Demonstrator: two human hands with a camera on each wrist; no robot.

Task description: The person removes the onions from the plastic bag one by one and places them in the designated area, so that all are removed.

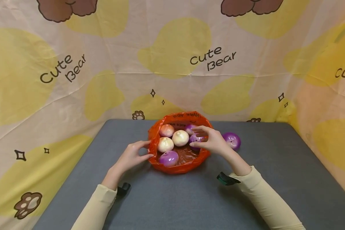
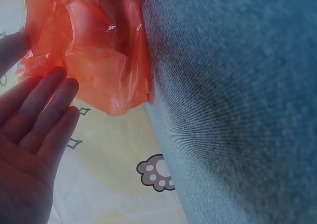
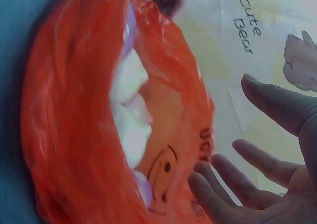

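A red plastic bag [image 1: 172, 170] stands with its mouth spread wide and several onions inside. Two are white, like this white onion [image 1: 180, 138]; a purple onion [image 1: 169, 158] lies at the front and a reddish onion [image 1: 166, 130] at the back left. My left hand [image 1: 131, 156] is at the bag's left rim, its fingers nearly straight against the plastic in the left wrist view. Above the bag's right side, my right hand [image 1: 214, 140] has spread fingers and holds nothing; it partly covers a purple onion [image 1: 196, 139] in the head view.
Another purple onion [image 1: 232, 141] lies on the grey tabletop [image 1: 184, 201], outside the bag and beyond my right wrist. A patterned cloth [image 1: 172, 57] hangs as a wall behind the table and along its sides.
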